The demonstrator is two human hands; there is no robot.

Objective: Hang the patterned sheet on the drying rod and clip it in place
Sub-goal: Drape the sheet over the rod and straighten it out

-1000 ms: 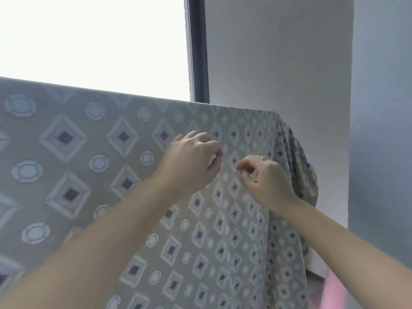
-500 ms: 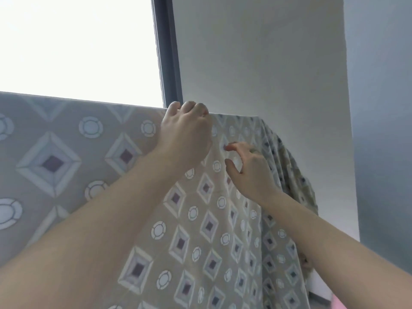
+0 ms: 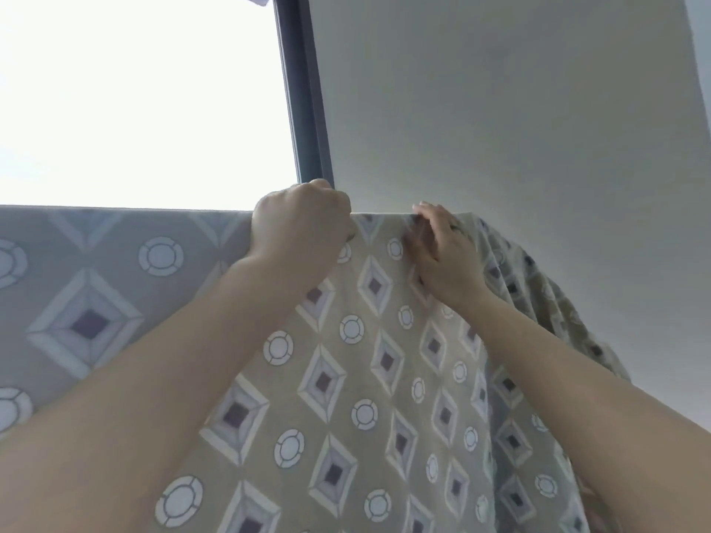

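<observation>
Patterned sheet is hanging draped over a straight top fold line, which is running from the left edge of the view to a bunched corner near the right wall. The drying rod itself is lying under the fold and is not showing. No clip is showing either.

Handling, as a judgement: the cloth is looking soft, thin and light. It is following the fold flat on the left and gathering into loose pleats at the right end. It will likely be sliding along the rod if pulled unevenly. The best hold is at the top fold, pinching both layers where they are crossing the rod.

Left to right:

1. Window is showing bright behind the left stretch of the fold.
2. Left hand is sitting at the top fold, fingers curled together into a closed fist. Whether it is clamping the cloth, the rod or a clip cannot be told.
3. Right hand is resting just beside it, fingers bent with the tips pressing on the cloth at the fold. A firm pinch cannot be confirmed.
4. Wall is standing behind the bunched end.

No containers are showing.
</observation>
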